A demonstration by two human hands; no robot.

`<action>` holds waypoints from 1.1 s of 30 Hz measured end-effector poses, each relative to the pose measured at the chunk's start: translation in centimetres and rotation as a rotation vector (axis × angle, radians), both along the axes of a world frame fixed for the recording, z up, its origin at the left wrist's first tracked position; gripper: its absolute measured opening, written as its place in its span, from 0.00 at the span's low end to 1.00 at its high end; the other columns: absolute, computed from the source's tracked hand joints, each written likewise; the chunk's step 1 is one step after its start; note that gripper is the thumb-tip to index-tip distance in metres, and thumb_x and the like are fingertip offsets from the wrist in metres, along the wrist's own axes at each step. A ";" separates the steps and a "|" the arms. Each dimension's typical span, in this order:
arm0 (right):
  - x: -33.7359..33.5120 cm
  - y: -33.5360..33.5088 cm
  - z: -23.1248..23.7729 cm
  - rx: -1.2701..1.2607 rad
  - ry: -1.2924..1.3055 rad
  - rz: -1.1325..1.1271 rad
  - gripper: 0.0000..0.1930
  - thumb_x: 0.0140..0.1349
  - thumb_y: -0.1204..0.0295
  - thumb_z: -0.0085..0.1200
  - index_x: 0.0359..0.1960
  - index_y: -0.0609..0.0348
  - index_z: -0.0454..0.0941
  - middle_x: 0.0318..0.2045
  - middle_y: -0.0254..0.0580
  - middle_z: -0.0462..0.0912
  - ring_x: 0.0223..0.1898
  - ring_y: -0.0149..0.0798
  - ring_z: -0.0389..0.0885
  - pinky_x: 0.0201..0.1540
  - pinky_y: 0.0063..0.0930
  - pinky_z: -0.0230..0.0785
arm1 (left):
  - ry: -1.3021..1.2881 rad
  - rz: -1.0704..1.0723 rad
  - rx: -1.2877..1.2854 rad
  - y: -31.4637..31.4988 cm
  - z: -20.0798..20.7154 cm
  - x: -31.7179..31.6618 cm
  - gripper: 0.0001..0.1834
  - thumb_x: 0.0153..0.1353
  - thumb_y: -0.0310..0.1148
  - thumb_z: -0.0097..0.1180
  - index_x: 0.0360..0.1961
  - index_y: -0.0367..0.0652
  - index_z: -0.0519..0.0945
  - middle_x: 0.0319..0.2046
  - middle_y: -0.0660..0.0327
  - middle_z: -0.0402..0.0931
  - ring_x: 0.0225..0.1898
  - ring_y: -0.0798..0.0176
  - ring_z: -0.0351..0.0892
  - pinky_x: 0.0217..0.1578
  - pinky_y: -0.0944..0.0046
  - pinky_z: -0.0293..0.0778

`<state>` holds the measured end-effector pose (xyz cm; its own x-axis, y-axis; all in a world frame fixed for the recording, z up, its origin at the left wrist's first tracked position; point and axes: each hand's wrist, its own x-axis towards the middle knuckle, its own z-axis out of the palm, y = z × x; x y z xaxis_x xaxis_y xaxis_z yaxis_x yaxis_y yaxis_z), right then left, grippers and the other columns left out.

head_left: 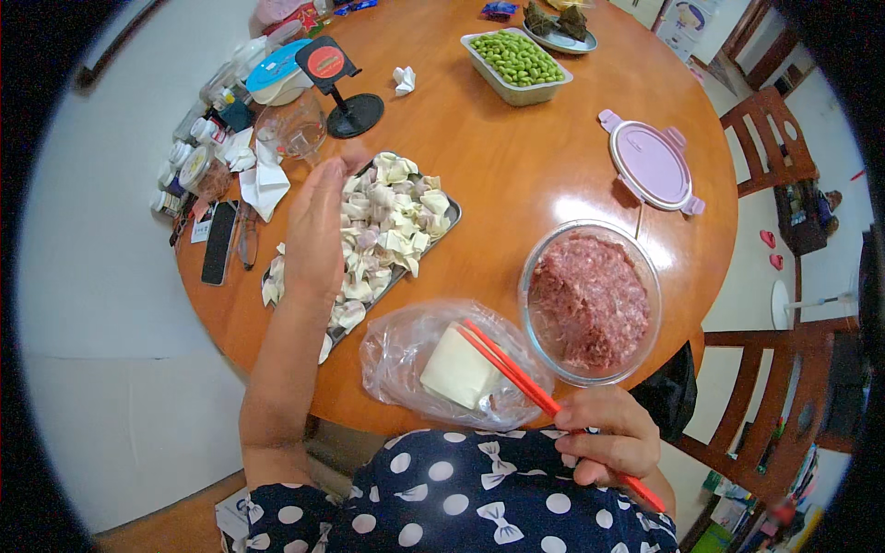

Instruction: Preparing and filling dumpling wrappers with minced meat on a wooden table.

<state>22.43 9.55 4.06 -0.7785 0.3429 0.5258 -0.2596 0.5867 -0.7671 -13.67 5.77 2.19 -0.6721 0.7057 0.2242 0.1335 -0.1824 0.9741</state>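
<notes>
A pair of red chopsticks (pixel 525 380) is gripped in my right hand (pixel 613 438), near the table's front edge. Their tips lie over a stack of square, pale dough wrappers (pixel 458 367), which rests in a clear plastic bag (pixel 392 355). Just right of the wrappers stands a round glass bowl (pixel 544 346) of pinkish minced meat (pixel 595 300). My left hand (pixel 316 226) reaches over the left side of a dark tray (pixel 453 214) covered with folded wontons (pixel 392 217). Its fingers are smeared by motion, so whether they hold anything cannot be seen.
A lilac lid (pixel 652 164) lies beyond the bowl. Farther back stand a container of green beans (pixel 516 69) and a plate (pixel 562 39) with dark wrapped bundles. Along the left are a black phone stand (pixel 350 111), jars (pixel 203 173), tissues (pixel 267 184) and a phone (pixel 218 244).
</notes>
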 end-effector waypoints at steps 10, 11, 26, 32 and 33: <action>0.6 0.8 -0.9 -0.038 0.143 -0.262 0.23 0.65 0.53 0.51 0.29 0.64 0.81 0.37 0.54 0.82 0.38 0.49 0.81 0.42 0.42 0.74 | 0.606 -0.734 -0.264 -5.4 2.4 7.7 0.09 0.60 0.32 0.56 0.39 0.39 0.81 0.43 0.57 0.79 0.49 0.56 0.77 0.54 0.58 0.69; 0.6 1.0 -0.9 -0.047 0.133 -0.261 0.23 0.65 0.53 0.51 0.29 0.64 0.81 0.37 0.54 0.82 0.38 0.49 0.81 0.42 0.42 0.74 | 0.737 -0.832 -0.232 -5.6 1.9 8.4 0.08 0.57 0.32 0.58 0.36 0.40 0.82 0.40 0.56 0.78 0.48 0.52 0.77 0.54 0.57 0.70; 0.3 1.3 -0.6 0.062 0.132 -0.345 0.25 0.69 0.50 0.43 0.27 0.61 0.73 0.33 0.48 0.78 0.34 0.45 0.78 0.38 0.38 0.74 | 1.158 -0.726 -0.253 -7.2 -1.5 11.1 0.06 0.46 0.33 0.55 0.27 0.46 0.74 0.26 0.62 0.68 0.34 0.59 0.72 0.36 0.58 0.65; 1.0 1.8 -0.4 0.013 0.144 -0.250 0.20 0.69 0.56 0.47 0.35 0.63 0.79 0.39 0.53 0.81 0.39 0.50 0.81 0.42 0.42 0.73 | 1.216 -0.648 -0.235 -7.3 -1.9 11.6 0.05 0.45 0.32 0.54 0.26 0.47 0.74 0.25 0.62 0.67 0.32 0.60 0.71 0.34 0.60 0.65; 1.0 1.8 -0.3 0.005 0.137 -0.251 0.20 0.69 0.55 0.47 0.35 0.63 0.79 0.39 0.53 0.81 0.39 0.50 0.80 0.42 0.41 0.73 | 1.183 -0.648 -0.253 -7.3 -2.0 11.6 0.06 0.46 0.32 0.55 0.26 0.45 0.74 0.27 0.61 0.69 0.33 0.59 0.72 0.36 0.59 0.66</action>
<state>23.41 11.33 3.72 -0.5909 0.5130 0.6226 -0.2071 0.6494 -0.7317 -2.09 -1.52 0.22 0.2912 0.9242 0.2471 0.8603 -0.3659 0.3551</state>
